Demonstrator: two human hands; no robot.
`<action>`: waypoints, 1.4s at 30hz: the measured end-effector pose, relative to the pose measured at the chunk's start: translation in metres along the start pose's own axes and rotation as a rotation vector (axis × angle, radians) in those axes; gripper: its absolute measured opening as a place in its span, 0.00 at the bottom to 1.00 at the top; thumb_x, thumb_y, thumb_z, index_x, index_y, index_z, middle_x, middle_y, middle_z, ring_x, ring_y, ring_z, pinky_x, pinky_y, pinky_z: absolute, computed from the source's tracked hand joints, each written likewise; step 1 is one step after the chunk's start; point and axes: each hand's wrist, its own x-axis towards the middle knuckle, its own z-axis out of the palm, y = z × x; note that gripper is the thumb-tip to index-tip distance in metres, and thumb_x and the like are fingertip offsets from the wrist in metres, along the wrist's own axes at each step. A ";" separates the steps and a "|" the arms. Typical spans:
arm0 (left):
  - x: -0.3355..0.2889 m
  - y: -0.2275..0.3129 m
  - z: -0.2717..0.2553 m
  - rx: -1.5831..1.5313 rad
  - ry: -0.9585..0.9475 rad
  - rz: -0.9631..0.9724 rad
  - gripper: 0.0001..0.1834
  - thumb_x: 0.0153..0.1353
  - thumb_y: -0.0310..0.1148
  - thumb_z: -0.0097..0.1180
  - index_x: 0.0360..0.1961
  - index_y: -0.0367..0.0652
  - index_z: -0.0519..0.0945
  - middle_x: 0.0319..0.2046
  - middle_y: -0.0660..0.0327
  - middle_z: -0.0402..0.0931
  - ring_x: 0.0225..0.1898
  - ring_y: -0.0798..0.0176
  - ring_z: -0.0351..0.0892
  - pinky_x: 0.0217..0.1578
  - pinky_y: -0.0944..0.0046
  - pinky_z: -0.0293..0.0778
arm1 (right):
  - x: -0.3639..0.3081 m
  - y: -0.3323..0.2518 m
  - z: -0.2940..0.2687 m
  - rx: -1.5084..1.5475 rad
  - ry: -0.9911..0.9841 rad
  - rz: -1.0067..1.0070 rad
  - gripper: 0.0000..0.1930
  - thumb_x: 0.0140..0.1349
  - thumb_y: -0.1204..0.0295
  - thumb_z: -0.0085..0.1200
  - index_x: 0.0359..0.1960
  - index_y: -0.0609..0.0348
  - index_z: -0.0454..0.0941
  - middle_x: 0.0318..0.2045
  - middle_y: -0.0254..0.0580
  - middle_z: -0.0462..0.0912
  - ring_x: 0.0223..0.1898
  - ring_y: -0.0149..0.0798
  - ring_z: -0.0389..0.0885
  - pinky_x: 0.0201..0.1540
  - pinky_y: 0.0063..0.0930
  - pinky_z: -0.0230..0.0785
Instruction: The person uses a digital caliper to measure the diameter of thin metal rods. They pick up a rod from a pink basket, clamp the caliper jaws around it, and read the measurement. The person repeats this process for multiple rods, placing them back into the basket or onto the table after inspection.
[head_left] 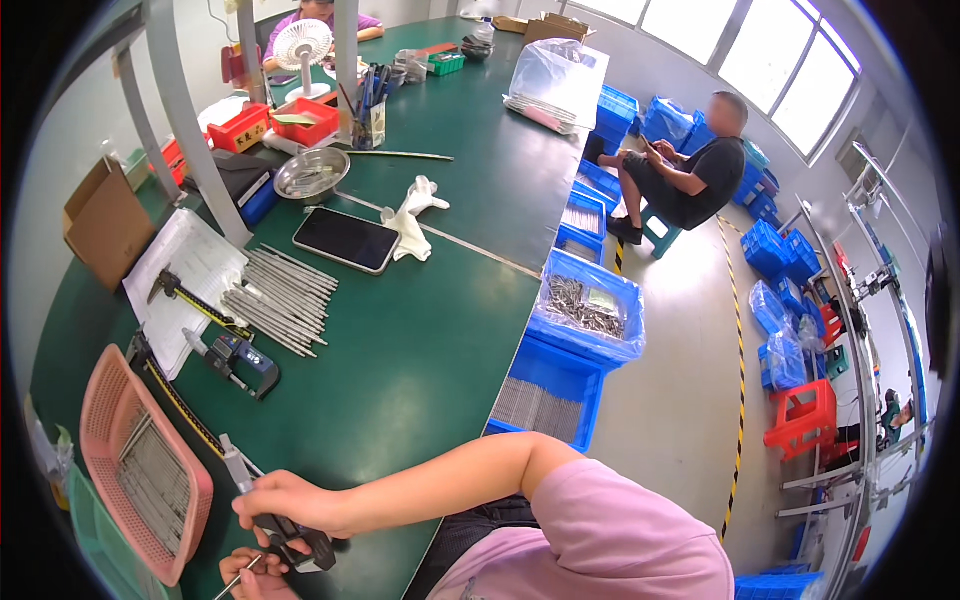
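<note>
My right hand (290, 503) is closed around a micrometer (320, 550), its grey thimble pointing up and away past my fingers. Just below it, my left hand (262, 582) pinches a thin metal rod (238, 577) near the micrometer's frame. Whether the rod touches the jaws is hidden by my fingers. To the left stands a pink basket (198, 500) with several thin rods inside. A second micrometer (242, 362) lies beyond my hands, beside a caliper (195, 303), and another caliper (180, 400) lies along the basket. Several metal rods (285, 300) are laid side by side on the green table (400, 350).
A phone (347, 238), white glove (412, 220), metal bowl (312, 175) and pen holder (372, 120) are farther off. Blue crates (560, 390) of metal parts line the table's right edge. One person (700, 170) sits at the right; another (320, 15) is across the table.
</note>
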 end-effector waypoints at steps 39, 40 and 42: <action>0.003 -0.007 -0.020 -0.078 -0.271 -0.082 0.06 0.58 0.27 0.47 0.33 0.35 0.69 0.32 0.53 0.72 0.31 0.64 0.73 0.32 0.67 0.72 | 0.008 -0.015 0.005 -0.098 -0.053 0.102 0.34 0.57 0.41 0.29 0.29 0.64 0.72 0.20 0.43 0.75 0.11 0.32 0.67 0.15 0.21 0.61; 0.003 -0.006 -0.020 -0.087 -0.266 -0.094 0.06 0.58 0.27 0.47 0.33 0.35 0.69 0.32 0.53 0.72 0.31 0.64 0.74 0.32 0.67 0.72 | 0.009 -0.015 0.005 -0.054 -0.062 0.116 0.35 0.56 0.40 0.28 0.29 0.64 0.72 0.20 0.43 0.75 0.11 0.32 0.67 0.15 0.21 0.61; 0.002 -0.006 -0.020 -0.092 -0.264 -0.100 0.06 0.58 0.27 0.47 0.33 0.35 0.69 0.32 0.53 0.72 0.31 0.64 0.74 0.32 0.68 0.73 | 0.010 -0.016 0.003 -0.036 -0.057 0.156 0.37 0.55 0.39 0.22 0.30 0.64 0.72 0.21 0.44 0.75 0.11 0.34 0.68 0.16 0.22 0.62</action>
